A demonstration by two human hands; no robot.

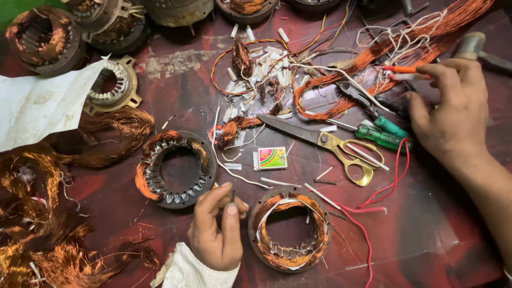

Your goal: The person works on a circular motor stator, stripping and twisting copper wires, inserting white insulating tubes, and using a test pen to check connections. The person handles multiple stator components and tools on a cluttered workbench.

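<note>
1. While the left hand (216, 229) pinches a small dark sliver between thumb and fingertips (what it is, I cannot tell), it hovers just beside the wound stator (290, 230), which lies flat, bore up.
2. Reaching over the tools, the right hand (453, 114) curls its fingers about an orange pen-like tool (399, 69).
3. Counted nearby: two copper-wound stators, the second (176, 169) left of the hand; one pair of scissors (325, 144); one matchbox (272, 158); one green-handled screwdriver (381, 137).

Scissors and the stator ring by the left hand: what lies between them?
In the head view, between the scissors and the stator ring lie loose white sleeve pieces on bare table.
</note>
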